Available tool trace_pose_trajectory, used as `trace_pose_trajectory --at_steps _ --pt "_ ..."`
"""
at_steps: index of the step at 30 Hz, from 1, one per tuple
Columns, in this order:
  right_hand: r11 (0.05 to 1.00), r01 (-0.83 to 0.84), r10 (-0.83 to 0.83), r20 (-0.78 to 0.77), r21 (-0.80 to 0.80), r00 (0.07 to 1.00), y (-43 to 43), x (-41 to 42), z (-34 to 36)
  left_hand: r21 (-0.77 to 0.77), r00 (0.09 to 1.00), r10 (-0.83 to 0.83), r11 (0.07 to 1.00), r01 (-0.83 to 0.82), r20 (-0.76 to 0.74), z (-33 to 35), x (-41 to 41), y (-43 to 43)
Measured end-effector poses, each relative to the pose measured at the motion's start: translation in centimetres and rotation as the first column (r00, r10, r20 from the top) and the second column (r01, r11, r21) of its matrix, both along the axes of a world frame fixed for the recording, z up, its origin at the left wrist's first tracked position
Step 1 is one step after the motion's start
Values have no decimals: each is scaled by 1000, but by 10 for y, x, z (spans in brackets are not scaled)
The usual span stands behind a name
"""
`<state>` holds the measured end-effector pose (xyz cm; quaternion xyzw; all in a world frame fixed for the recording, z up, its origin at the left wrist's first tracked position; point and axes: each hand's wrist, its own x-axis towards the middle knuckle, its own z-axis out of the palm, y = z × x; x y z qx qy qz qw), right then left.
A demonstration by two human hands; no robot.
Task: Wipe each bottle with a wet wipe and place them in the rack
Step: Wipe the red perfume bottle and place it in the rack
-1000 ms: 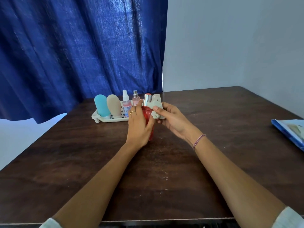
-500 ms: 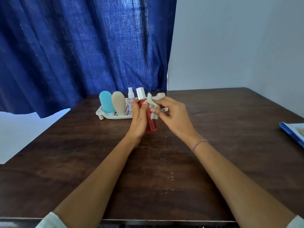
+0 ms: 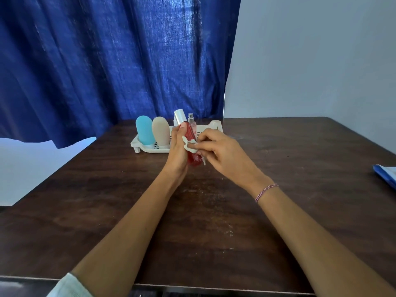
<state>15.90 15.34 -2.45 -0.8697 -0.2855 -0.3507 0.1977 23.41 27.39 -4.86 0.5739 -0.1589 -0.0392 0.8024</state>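
Note:
My left hand (image 3: 177, 146) grips a red spray bottle (image 3: 191, 133) with a silver cap, held nearly upright above the table. My right hand (image 3: 220, 152) pinches a crumpled white wet wipe (image 3: 189, 145) against the bottle's lower side. Behind them stands the white rack (image 3: 145, 146). It holds a blue bottle (image 3: 144, 130), a beige bottle (image 3: 160, 130) and a small pink spray bottle (image 3: 192, 122). Another small spray bottle is mostly hidden behind the red one.
The dark wooden table (image 3: 203, 211) stretches toward me, with its front edge near my elbows. A blue packet (image 3: 385, 174) lies at the right edge. A blue curtain (image 3: 107, 61) hangs behind the table, and a grey wall stands to the right.
The red bottle came upright and rose in my left hand. My right hand slid the wipe down from the cap area to the bottle's lower body.

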Motion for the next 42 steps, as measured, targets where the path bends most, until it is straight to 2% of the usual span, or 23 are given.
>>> trace_pose_trajectory --at_steps 5,9,11,13,16,19,24,27,31,33,37,42 --pt "995 -42 52 -111 91 993 -3 0 3 -40 999 -39 998 38 -29 4 3 4" --pt "955 -105 164 -201 276 966 4 -2 0 -216 975 -152 970 115 -160 10 2 7" --pt "950 -139 192 -172 278 966 10 -3 -3 -226 968 -165 967 121 -187 10 2 8" --pt "967 -127 150 -89 222 985 15 -4 -5 -202 977 -147 973 114 -157 4 5 7" --pt "989 -84 75 82 123 994 18 -5 -6 -306 975 -182 942 137 -127 9 -3 6" --pt "979 -76 50 135 190 990 14 -4 -8 -428 954 -209 898 101 -214 16 -2 8" --pt "944 -21 0 63 331 998 3 2 -10 -631 935 -295 768 111 -195 18 -1 8" --pt "933 -23 1 60 359 998 4 2 -10 -636 929 -311 762 118 -200 19 -3 8" --pt "943 -37 9 86 330 996 14 -3 -9 -540 948 -256 833 118 -188 20 -12 5" --pt "961 -61 29 119 269 992 19 -7 -7 -479 948 -256 867 139 -188 18 -15 2" --pt "985 -71 44 166 159 985 22 -9 -5 -472 930 -331 854 221 -163 18 -20 1" --pt "978 -100 91 54 182 994 14 -8 0 -508 943 -310 836 208 -124 20 -11 7"
